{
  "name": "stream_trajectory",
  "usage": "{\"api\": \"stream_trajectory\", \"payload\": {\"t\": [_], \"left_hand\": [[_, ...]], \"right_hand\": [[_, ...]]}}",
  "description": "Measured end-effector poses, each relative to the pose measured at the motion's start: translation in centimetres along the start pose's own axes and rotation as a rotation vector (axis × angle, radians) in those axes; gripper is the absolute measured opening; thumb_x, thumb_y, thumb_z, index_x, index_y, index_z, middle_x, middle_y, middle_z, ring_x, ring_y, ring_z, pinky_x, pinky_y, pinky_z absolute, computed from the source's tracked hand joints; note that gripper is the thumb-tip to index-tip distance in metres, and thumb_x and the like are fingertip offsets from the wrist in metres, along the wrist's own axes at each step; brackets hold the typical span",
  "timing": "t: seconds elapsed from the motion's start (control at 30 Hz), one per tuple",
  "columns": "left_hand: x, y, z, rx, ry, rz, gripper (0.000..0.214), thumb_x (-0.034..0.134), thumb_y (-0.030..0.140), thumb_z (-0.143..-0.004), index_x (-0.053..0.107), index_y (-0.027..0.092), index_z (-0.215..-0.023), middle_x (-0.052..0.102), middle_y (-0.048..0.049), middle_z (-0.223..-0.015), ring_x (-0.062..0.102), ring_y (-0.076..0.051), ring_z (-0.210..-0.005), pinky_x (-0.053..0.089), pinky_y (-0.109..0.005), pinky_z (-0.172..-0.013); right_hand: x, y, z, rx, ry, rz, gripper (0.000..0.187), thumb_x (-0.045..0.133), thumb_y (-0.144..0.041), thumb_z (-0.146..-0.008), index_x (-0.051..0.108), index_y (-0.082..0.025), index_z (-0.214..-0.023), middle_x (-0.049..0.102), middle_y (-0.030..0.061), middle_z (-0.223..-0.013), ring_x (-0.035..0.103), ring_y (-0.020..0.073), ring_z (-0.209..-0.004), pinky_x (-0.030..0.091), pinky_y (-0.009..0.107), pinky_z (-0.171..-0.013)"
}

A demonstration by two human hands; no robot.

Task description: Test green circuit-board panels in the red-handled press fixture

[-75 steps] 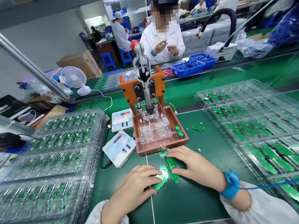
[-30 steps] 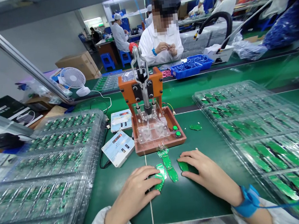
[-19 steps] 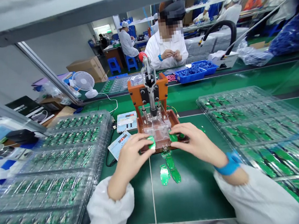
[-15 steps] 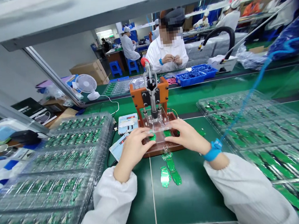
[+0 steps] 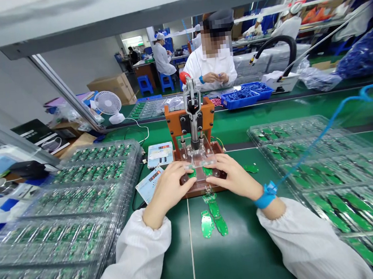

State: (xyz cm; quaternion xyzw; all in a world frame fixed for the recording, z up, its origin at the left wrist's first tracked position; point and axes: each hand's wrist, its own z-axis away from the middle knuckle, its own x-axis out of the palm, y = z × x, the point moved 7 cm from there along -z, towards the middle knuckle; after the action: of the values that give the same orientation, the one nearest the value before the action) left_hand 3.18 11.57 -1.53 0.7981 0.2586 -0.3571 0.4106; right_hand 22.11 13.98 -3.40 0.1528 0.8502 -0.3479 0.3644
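Observation:
My left hand (image 5: pixel 168 185) and my right hand (image 5: pixel 233 176) both rest on the brown base of the orange press fixture (image 5: pixel 191 117). The left fingers pinch a small green circuit board (image 5: pixel 192 172) under the clear plate. The right fingers pinch a second green circuit board (image 5: pixel 207 171) beside it. The fixture's lever with the red knob stands upright above them. A blue wrist strap (image 5: pixel 266 194) with a coiled cord sits on my right wrist. Loose green boards (image 5: pixel 211 219) lie on the mat just below the fixture.
Stacked clear trays of green boards fill the left (image 5: pixel 80 204) and the right (image 5: pixel 325 165). Two white meters (image 5: pixel 159 154) sit left of the fixture, and a single board (image 5: pixel 251 168) lies to its right. A co-worker (image 5: pixel 214 65) sits across the belt behind a blue bin (image 5: pixel 246 94).
Both hands lifted a board each from the mat and carried them up to the fixture. They now hold the boards in the nest, and two or three boards stay on the mat.

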Motion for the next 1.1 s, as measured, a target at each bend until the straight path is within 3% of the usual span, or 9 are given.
{"api": "stream_trajectory", "payload": {"t": [0.23,0.4,0.53,0.63,0.73,0.83,0.9,0.97,1.1], "left_hand": [[0.8,0.0,1.0,-0.009,0.125,0.061,0.011,0.067,0.024,-0.096,0.071,0.018,-0.105,0.068,-0.0097,-0.128,0.057,-0.028,-0.128,0.046,-0.048,-0.111],[1.3,-0.5,1.4,0.002,0.161,0.051,0.013,0.065,0.025,-0.097,0.070,0.018,-0.108,0.067,-0.0099,-0.131,0.055,-0.029,-0.132,0.046,-0.051,-0.113],[0.7,0.3,1.9,0.024,0.256,0.004,0.016,0.065,0.024,-0.097,0.068,0.020,-0.112,0.061,-0.0118,-0.138,0.054,-0.031,-0.132,0.045,-0.055,-0.110],[0.4,2.3,2.7,0.089,0.366,0.018,0.007,0.064,0.020,-0.097,0.068,0.019,-0.103,0.068,-0.0092,-0.112,0.063,-0.026,-0.109,0.053,-0.046,-0.094],[2.1,5.4,3.2,0.300,0.273,0.057,0.005,0.061,0.018,-0.097,0.066,0.018,-0.098,0.070,-0.0060,-0.099,0.065,-0.021,-0.097,0.055,-0.040,-0.088],[4.9,7.3,3.9,0.487,0.060,0.024,0.016,0.059,0.021,-0.098,0.067,0.015,-0.111,0.069,-0.0110,-0.123,0.061,-0.026,-0.122,0.051,-0.045,-0.108],[6.3,7.4,4.2,0.515,-0.036,-0.008,0.022,0.059,0.024,-0.099,0.066,0.014,-0.118,0.064,-0.0125,-0.136,0.053,-0.029,-0.137,0.045,-0.048,-0.117],[6.9,7.0,4.4,0.503,-0.083,-0.026,0.025,0.058,0.027,-0.100,0.066,0.015,-0.120,0.061,-0.0122,-0.141,0.049,-0.029,-0.141,0.044,-0.048,-0.119],[7.1,6.6,4.5,0.482,-0.112,-0.024,0.024,0.057,0.029,-0.101,0.067,0.016,-0.118,0.061,-0.0116,-0.142,0.047,-0.028,-0.144,0.043,-0.047,-0.120]], "right_hand": [[0.3,0.2,0.4,0.003,0.015,-0.028,0.029,0.064,-0.040,-0.099,0.072,-0.022,-0.119,0.059,0.0097,-0.146,0.046,0.0291,-0.142,0.040,0.055,-0.120],[0.5,0.2,0.4,0.029,0.041,-0.072,0.027,0.065,-0.042,-0.098,0.074,-0.025,-0.117,0.061,0.0083,-0.145,0.047,0.0304,-0.142,0.038,0.058,-0.120],[-1.5,0.9,0.2,0.097,0.269,-0.180,0.021,0.068,-0.042,-0.094,0.077,-0.027,-0.106,0.068,0.0083,-0.133,0.060,0.0294,-0.128,0.045,0.054,-0.113],[-4.7,1.8,-1.1,0.181,0.506,-0.193,0.022,0.057,-0.038,-0.100,0.073,-0.023,-0.105,0.072,0.0099,-0.117,0.066,0.0259,-0.114,0.052,0.050,-0.104],[-8.4,1.4,-4.6,0.158,0.654,-0.235,0.019,0.059,-0.034,-0.099,0.067,-0.023,-0.112,0.072,0.0074,-0.116,0.067,0.0230,-0.111,0.056,0.043,-0.098],[-11.7,-0.4,-10.0,-0.013,0.695,-0.272,0.025,0.065,-0.031,-0.094,0.065,-0.025,-0.118,0.071,0.0053,-0.122,0.066,0.0221,-0.117,0.054,0.041,-0.103],[-12.8,-1.5,-14.1,-0.061,0.638,-0.264,0.028,0.063,-0.034,-0.097,0.063,-0.024,-0.123,0.071,0.0050,-0.123,0.065,0.0221,-0.121,0.051,0.042,-0.108],[-13.0,-2.0,-18.1,0.029,0.505,-0.299,0.026,0.055,-0.036,-0.102,0.065,-0.021,-0.120,0.074,0.0050,-0.113,0.068,0.0213,-0.114,0.051,0.042,-0.108],[-12.4,-4.5,-22.5,0.232,0.233,-0.524,0.032,0.042,-0.022,-0.108,0.071,-0.011,-0.105,0.075,0.0035,-0.095,0.071,0.0128,-0.085,0.056,0.029,-0.087]]}}
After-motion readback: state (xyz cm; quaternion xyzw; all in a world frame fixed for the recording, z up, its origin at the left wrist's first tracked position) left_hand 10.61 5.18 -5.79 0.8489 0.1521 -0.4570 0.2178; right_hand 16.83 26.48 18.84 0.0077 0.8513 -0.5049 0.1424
